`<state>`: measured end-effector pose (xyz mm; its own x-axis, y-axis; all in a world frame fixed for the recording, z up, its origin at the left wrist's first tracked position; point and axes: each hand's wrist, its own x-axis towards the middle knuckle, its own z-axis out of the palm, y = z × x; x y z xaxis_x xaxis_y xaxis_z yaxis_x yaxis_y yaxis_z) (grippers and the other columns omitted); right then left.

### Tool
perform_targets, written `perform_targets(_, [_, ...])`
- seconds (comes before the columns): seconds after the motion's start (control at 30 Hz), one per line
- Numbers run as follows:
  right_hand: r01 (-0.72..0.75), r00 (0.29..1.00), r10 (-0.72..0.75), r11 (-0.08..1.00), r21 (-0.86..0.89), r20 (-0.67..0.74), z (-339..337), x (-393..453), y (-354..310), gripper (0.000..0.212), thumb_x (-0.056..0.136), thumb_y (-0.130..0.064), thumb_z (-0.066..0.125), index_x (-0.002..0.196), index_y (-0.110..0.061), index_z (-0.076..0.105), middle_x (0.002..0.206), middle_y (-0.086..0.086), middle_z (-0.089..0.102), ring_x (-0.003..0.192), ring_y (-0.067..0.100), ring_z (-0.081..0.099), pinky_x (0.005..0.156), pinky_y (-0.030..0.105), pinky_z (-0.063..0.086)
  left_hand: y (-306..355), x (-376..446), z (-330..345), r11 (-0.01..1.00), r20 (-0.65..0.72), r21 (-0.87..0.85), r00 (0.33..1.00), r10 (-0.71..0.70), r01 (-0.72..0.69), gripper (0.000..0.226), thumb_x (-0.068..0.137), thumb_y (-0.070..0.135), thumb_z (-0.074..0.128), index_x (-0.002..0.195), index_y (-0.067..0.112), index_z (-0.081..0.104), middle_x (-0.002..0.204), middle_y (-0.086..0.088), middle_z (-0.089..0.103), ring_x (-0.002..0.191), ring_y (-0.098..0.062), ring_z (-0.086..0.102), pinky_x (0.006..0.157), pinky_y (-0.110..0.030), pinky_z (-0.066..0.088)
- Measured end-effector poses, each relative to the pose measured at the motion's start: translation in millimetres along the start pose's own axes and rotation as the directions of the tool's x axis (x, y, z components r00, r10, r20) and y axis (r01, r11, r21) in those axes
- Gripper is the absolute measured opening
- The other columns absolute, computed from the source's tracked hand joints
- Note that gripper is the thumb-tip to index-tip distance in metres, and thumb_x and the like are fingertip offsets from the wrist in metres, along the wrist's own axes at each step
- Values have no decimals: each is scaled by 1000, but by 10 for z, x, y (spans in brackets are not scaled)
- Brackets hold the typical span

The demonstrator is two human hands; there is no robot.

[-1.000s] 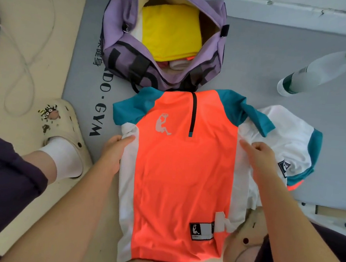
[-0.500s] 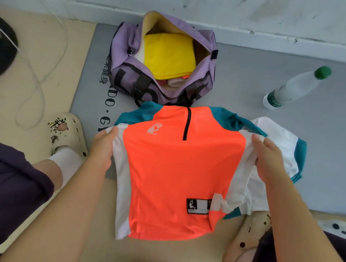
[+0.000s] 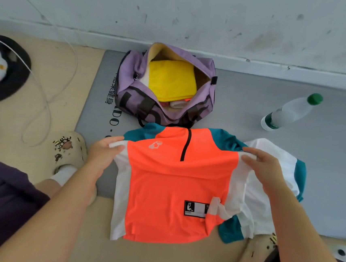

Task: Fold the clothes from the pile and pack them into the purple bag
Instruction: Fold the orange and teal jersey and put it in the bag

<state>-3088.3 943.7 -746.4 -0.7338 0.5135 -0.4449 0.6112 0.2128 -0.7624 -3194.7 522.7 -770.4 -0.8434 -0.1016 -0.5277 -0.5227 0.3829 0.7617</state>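
Observation:
An orange shirt (image 3: pixel 175 186) with white side panels and teal shoulders lies in front of me, its lower part lifted off the floor. My left hand (image 3: pixel 104 152) pinches its left white edge. My right hand (image 3: pixel 263 169) grips the right white edge. Beyond it the purple bag (image 3: pixel 130 84) stands open on the grey mat (image 3: pixel 254 109), with a folded yellow garment (image 3: pixel 171 80) on top inside and pale folded cloth under it. A white and teal garment (image 3: pixel 270 161) lies under the shirt's right side.
A clear water bottle (image 3: pixel 290 111) with a green cap lies on the mat at right. Beige clogs (image 3: pixel 70 152) are on my feet at both sides. A white cable (image 3: pixel 44 97) loops across the tan floor at left beside a black round cushion (image 3: pixel 4 72). The wall runs behind the bag.
Both hands have taken hold of the shirt's side edges and lifted them toward the shoulders, so the lower half has come up off the floor. The view has tilted up toward the wall.

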Motion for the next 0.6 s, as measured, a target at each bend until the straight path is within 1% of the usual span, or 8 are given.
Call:
perform_targets(0.13, [48, 995, -72, 957, -286, -75, 79, 203, 18, 14, 86, -19, 70, 95, -9, 75, 79, 6, 67, 73, 23, 59, 72, 28, 41, -54, 151, -9, 944, -93, 330, 995, 48, -14, 18, 91, 18, 64, 103, 9, 74, 92, -8, 68, 88, -31, 64, 77, -41, 54])
perform_targets(0.2, [112, 981, -164, 919, -377, -107, 110, 300, -23, 15, 85, -21, 71, 92, -8, 75, 82, 11, 66, 80, 27, 59, 73, 28, 38, -45, 246, -23, 909, -124, 414, 986, 114, -53, 28, 88, 31, 67, 91, 4, 74, 83, -7, 62, 78, -28, 60, 70, -35, 51])
perform_targets(0.27, [179, 963, -239, 912, -370, -122, 168, 368, -91, 14, 84, -18, 73, 89, -5, 74, 90, 9, 64, 89, 23, 58, 78, 28, 40, -19, 361, -10, 883, -135, 454, 971, 199, -118, 29, 85, 33, 70, 87, 4, 74, 93, -4, 54, 84, -20, 53, 75, -29, 42])
perform_targets(0.33, [136, 980, -168, 956, -258, -106, 254, 402, -161, 9, 85, -20, 70, 89, -11, 70, 92, 1, 63, 88, 17, 56, 80, 28, 42, 37, 437, 44, 912, -89, 391, 981, 174, -126, 21, 86, 31, 69, 90, 11, 72, 103, 3, 53, 92, -14, 52, 82, -31, 44])
perform_targets(0.37, [98, 990, -117, 973, -209, -83, 302, 416, -178, 9, 87, -21, 68, 89, -13, 68, 88, 1, 63, 82, 17, 55, 76, 29, 44, 55, 453, 84, 943, -59, 318, 991, 123, -98, 19, 83, 36, 68, 85, 17, 69, 96, 6, 55, 85, -13, 52, 75, -32, 45])
perform_targets(0.43, [65, 996, -74, 984, -167, -42, 387, 443, -171, 11, 90, -23, 62, 89, -12, 63, 77, 0, 57, 70, 15, 51, 63, 28, 40, 87, 445, 162, 988, -42, 154, 999, 22, -16, 22, 73, 44, 60, 70, 23, 56, 72, 4, 51, 67, -15, 44, 57, -30, 34])
perform_targets(0.53, [44, 999, -48, 982, -183, -18, 430, 472, -99, 11, 94, -21, 56, 94, -10, 59, 77, -1, 53, 67, 10, 47, 57, 25, 36, 6, 453, 225, 996, -67, -9, 994, -85, 84, 20, 72, 42, 59, 70, 23, 53, 71, 3, 52, 70, -17, 47, 57, -29, 32])
perform_targets(0.6, [22, 1000, -24, 969, -246, -7, 376, 493, -1, 12, 95, -17, 53, 95, -8, 60, 81, 5, 56, 72, 18, 49, 59, 27, 35, -118, 444, 206, 991, -90, 28, 988, -124, 127, 15, 85, 35, 60, 80, 22, 57, 76, 2, 56, 76, -19, 51, 60, -28, 36])
